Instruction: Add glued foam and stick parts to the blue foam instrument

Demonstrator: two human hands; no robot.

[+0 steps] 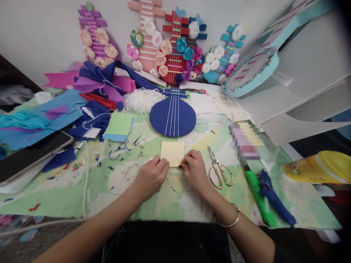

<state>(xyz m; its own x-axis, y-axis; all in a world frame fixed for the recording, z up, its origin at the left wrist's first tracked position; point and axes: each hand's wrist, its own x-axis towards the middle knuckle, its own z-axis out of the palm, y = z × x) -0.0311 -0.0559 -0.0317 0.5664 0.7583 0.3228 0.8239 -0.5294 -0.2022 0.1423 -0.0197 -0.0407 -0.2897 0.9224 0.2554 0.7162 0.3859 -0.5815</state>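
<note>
A pale yellow paper square (pixel 172 152) lies on the table in front of me, its lower edge between my two hands. My left hand (pixel 153 173) pinches the lower left corner, fingers curled. At the lower right corner, my right hand (pixel 194 168) also closes its fingertips on the paper. Just beyond the square is a dark blue lute-shaped craft piece (pixel 184 116) with white strings down its front. Gold-handled scissors (pixel 219 170) rest to the right of my right hand, blades slightly parted. Green and blue paper squares (pixel 118 124) are stacked to the left.
A blue glue gun (pixel 275 199) and green-handled tool (pixel 259 197) lie on the right, near a yellow lidded cup (pixel 309 168). White string (pixel 142 100), coloured paper scraps (pixel 104 78) and a phone (pixel 33 151) fill the left. Decorated instrument shapes (pixel 175 47) lean against the wall.
</note>
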